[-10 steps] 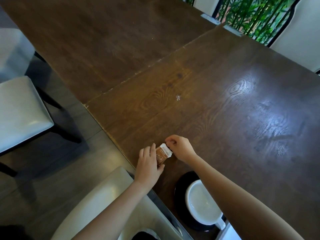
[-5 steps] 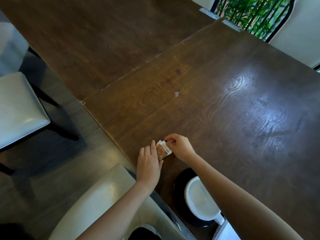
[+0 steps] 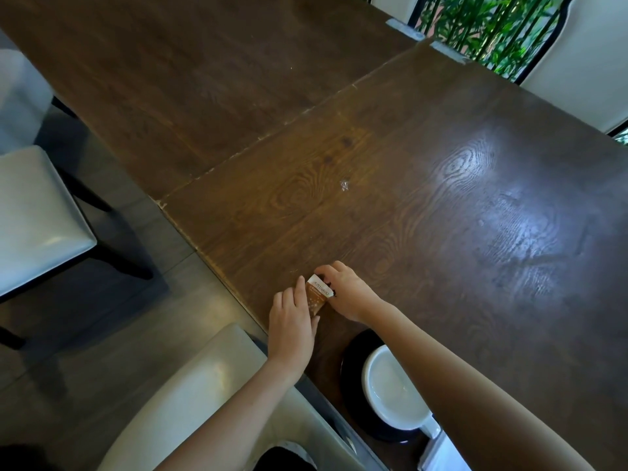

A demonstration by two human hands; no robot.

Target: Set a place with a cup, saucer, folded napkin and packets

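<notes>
A small brown and white packet (image 3: 316,295) lies near the front left edge of the dark wooden table (image 3: 390,205). My left hand (image 3: 292,322) touches its left side with straight fingers. My right hand (image 3: 346,290) pinches the packet's far end with curled fingers. A white cup (image 3: 390,390) with its handle toward me stands on a black saucer (image 3: 353,365) close to the near edge, partly hidden by my right forearm. A white folded napkin (image 3: 433,452) shows just past the cup's handle.
A white padded chair (image 3: 190,399) stands under me at the table's edge. Another white chair (image 3: 37,212) stands on the grey floor at the left. A third chair back (image 3: 577,59) and green plants (image 3: 489,25) lie beyond the far side. A seam (image 3: 272,130) joins two tabletops.
The packet has tipped down closer to the tabletop between both hands. The view has shifted slightly; the cup and saucer stay put.
</notes>
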